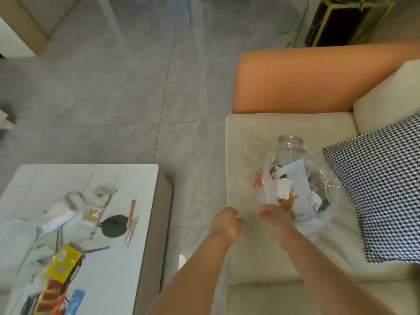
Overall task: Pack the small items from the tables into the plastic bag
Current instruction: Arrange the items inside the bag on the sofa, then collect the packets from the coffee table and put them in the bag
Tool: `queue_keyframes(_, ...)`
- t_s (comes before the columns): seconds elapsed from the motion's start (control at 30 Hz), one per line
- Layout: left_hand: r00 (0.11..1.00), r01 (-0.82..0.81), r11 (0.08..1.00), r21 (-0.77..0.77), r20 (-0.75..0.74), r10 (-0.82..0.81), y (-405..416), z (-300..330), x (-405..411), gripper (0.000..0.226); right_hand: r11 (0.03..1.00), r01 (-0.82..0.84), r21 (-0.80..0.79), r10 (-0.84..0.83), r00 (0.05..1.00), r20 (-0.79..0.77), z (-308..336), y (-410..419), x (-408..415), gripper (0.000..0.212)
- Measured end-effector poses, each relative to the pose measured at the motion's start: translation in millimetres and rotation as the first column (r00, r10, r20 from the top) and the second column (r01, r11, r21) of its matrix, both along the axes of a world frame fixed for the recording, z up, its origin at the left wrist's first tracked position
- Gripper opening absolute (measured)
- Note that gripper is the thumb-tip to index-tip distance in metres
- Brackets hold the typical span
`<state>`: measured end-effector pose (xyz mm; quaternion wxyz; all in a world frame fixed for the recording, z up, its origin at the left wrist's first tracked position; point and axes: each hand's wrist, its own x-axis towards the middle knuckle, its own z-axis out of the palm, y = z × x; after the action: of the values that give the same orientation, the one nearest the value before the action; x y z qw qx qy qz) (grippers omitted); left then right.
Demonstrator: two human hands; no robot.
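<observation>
A: What are the hands doing?
B: Left hand (226, 220) and right hand (273, 213) each pinch the near edge of the plastic bag (295, 178), slightly apart.
A: Where's the bag?
B: On the sofa seat (245, 142), beside a checked cushion (381, 185). More small items (91, 212) lie on the white table (127, 269).

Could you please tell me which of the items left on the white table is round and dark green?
It is the flat dark green disc near the table's right edge, beside the red pen; the other items are boxy, long or pale.
</observation>
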<state>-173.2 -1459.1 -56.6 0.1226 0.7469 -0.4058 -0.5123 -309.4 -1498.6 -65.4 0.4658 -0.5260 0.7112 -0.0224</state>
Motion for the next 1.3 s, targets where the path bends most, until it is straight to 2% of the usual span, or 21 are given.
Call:
queue_keyframes(0.1,0.997,-0.073,0.997,0.030,0.023,0.072,34.7,-2.7,37.9,0.032,0.986,-0.167,0.028,0.167,0.986,-0.017,-5.8,23.0,35.3,0.017)
queue_keyframes(0.2,0.991,-0.112,0.992,0.059,0.083,0.107,73.3,-8.3,79.2,0.032,0.947,-0.321,-0.003,0.320,0.945,-0.065,-14.6,51.9,75.2,0.018)
queue_keyframes(0.27,0.982,-0.153,0.984,0.088,0.126,0.141,101.9,-12.4,106.2,0.032,0.893,-0.449,-0.007,0.447,0.889,-0.098,-21.8,73.0,102.1,0.016)
queue_keyframes(0.4,0.964,-0.233,0.958,0.168,0.168,0.205,168.5,-22.7,156.4,0.032,0.769,-0.638,0.025,0.636,0.763,-0.115,-35.7,117.2,155.7,0.034)
queue_keyframes(0.53,0.921,-0.377,0.896,0.233,0.197,0.336,244.3,-32.6,198.0,0.025,0.636,-0.771,0.038,0.766,0.625,-0.147,-41.0,171.5,207.0,0.036)
queue_keyframes(0.67,0.873,-0.484,0.832,0.270,0.204,0.442,321.9,-42.3,234.1,0.019,0.514,-0.856,0.059,0.854,0.503,-0.136,-42.0,229.5,259.0,0.038)
queue_keyframes(0.8,0.819,-0.574,0.760,0.303,0.211,0.534,395.3,-52.2,266.5,0.033,0.374,-0.926,0.056,0.922,0.365,-0.127,-40.1,291.1,311.1,0.038)
queue_keyframes(1.03,0.660,-0.750,0.603,0.272,0.246,0.710,502.6,-65.0,320.9,0.036,0.153,-0.987,0.045,0.984,0.147,-0.104,-34.0,389.2,394.9,0.040)
queue_keyframes(1.3,0.512,-0.858,0.471,0.204,0.258,0.819,588.0,-79.9,382.3,0.037,0.006,-1.000,0.025,0.993,0.003,-0.116,-40.6,461.7,476.5,0.042)
